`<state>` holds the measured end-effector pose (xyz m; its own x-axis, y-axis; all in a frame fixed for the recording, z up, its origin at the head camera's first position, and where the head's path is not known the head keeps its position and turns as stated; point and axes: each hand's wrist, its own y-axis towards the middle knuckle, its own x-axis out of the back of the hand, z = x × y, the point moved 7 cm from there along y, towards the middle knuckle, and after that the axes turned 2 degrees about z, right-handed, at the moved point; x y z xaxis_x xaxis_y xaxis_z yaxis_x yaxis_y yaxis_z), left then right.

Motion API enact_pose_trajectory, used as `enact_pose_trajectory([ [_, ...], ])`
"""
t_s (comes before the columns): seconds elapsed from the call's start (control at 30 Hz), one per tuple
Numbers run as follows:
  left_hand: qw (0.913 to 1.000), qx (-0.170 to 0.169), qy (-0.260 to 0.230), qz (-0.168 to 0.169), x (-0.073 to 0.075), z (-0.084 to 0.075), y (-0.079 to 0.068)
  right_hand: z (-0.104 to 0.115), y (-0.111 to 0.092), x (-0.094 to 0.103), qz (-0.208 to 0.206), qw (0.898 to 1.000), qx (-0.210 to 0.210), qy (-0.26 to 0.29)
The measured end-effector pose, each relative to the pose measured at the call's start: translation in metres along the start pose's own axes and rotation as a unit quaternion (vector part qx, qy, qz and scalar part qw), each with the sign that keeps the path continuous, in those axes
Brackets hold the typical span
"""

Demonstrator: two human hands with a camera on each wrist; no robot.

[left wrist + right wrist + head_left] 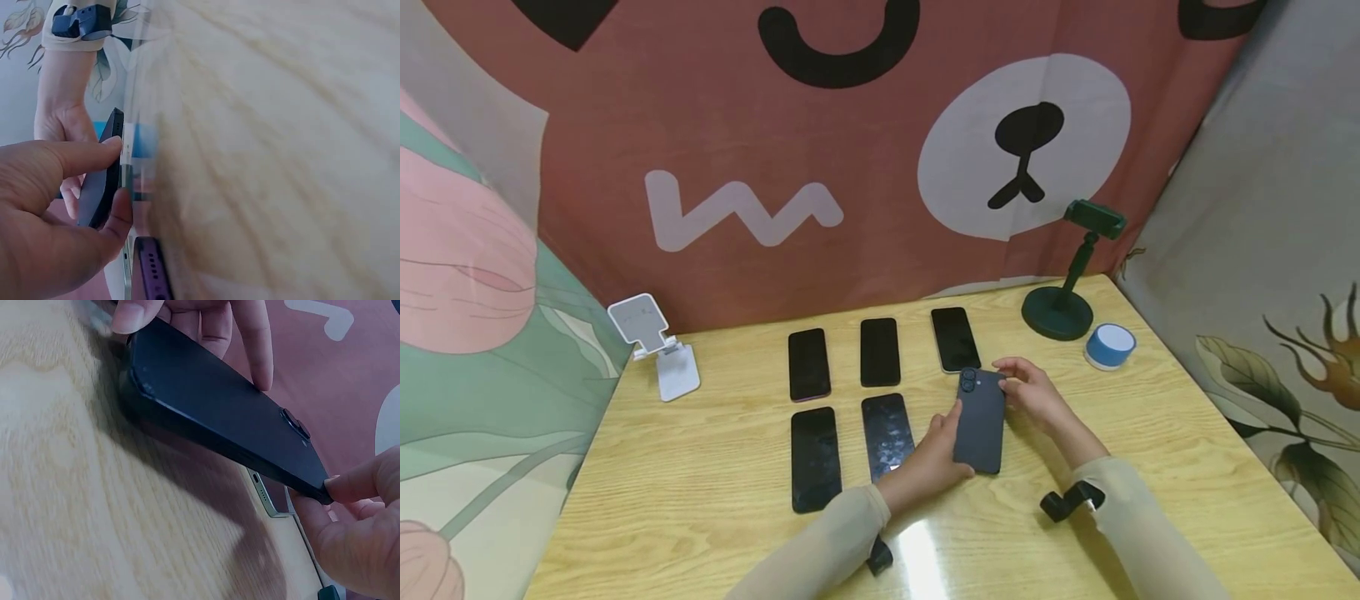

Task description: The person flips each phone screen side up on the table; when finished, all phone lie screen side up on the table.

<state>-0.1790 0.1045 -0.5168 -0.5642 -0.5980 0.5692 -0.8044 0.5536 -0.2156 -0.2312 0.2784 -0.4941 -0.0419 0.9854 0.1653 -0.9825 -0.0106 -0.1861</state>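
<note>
A dark blue smartphone (981, 429) is held back side up just above the table, its two camera lenses at the top left. My left hand (931, 460) grips it along its left edge and lower end, the thumb on one side in the left wrist view. At the upper right corner my right hand (1030, 392) pinches it between thumb and fingers, as the right wrist view shows closely (362, 519). A shadow of the phone falls on the wood below. Just behind it lies a black-screened phone (955, 339), face up.
Several more phones lie face up in two rows, among them one with a smudged screen (886, 429) beside my left hand. A white folding stand (678, 371) is at the left, a dark green phone stand (1057, 312) and a blue-and-white round object (1110, 347) at the back right.
</note>
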Motion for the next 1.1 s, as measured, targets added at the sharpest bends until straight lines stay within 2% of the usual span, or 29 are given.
enact_pose_trajectory([
  [0.13, 0.9994, 0.005, -0.032, 0.013, 0.004, -0.001, -0.002, 0.003, -0.002, -0.001, 0.000, 1.000, -0.003, 0.006],
  [0.33, 0.9960, -0.035, -0.079, 0.023, 0.016, -0.006, -0.001, 0.004, -0.002, -0.003, 0.011, 0.999, -0.009, 0.037],
  [0.5, 0.9926, -0.033, -0.112, 0.034, 0.021, -0.006, 0.001, 0.006, -0.002, -0.004, 0.022, 0.998, 0.001, 0.060],
  [0.8, 0.9970, -0.017, -0.071, 0.028, 0.022, -0.006, -0.001, 0.012, -0.002, -0.006, 0.040, 0.996, 0.019, 0.073],
  [1.1, 0.9959, -0.004, -0.088, 0.019, 0.024, -0.010, -0.005, 0.015, -0.004, -0.010, 0.084, 0.990, 0.041, 0.104],
])
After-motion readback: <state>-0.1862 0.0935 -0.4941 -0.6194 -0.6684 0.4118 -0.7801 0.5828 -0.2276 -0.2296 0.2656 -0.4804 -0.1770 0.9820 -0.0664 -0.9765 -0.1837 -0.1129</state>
